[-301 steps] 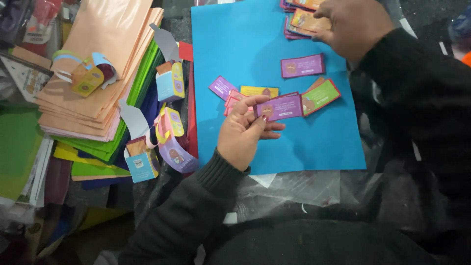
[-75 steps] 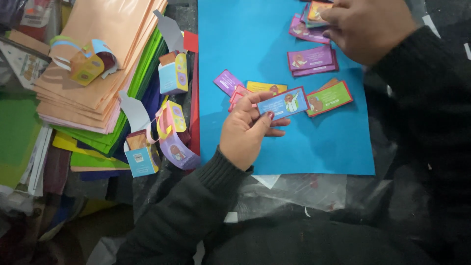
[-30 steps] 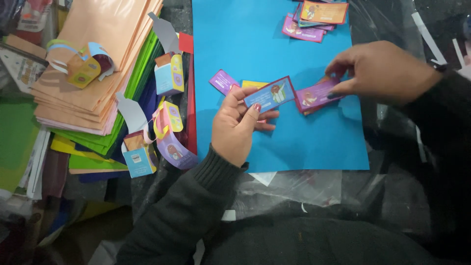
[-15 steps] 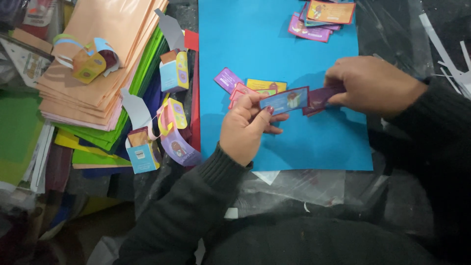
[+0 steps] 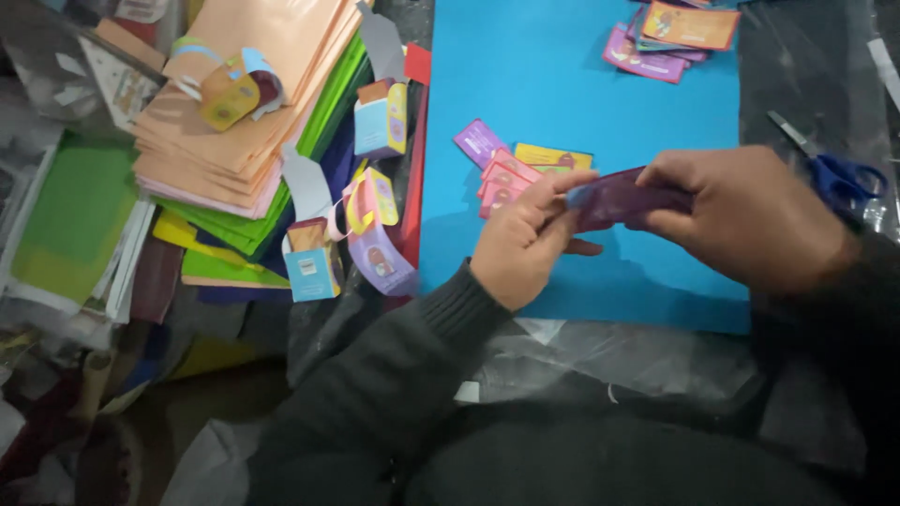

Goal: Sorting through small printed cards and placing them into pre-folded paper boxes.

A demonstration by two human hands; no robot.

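My left hand (image 5: 525,242) and my right hand (image 5: 741,220) meet over a large blue paper sheet (image 5: 581,84). Both pinch a small stack of purple and blue printed cards (image 5: 619,195), held edge-on between the fingertips. Just above my left hand several pink, purple and yellow cards (image 5: 511,164) lie fanned on the blue sheet. Another pile of cards (image 5: 670,37) with an orange one on top sits at the sheet's far edge.
A stack of peach, green and yellow paper sheets (image 5: 244,103) lies to the left, with small folded paper boxes (image 5: 380,117) and paper loops (image 5: 375,248) beside it. Blue-handled scissors (image 5: 839,173) rest at the right. Crinkled clear plastic (image 5: 600,361) covers the near surface.
My right hand came down from the far card pile with a purple card and joined my left hand. The blue card and purple card are now held together by both hands.
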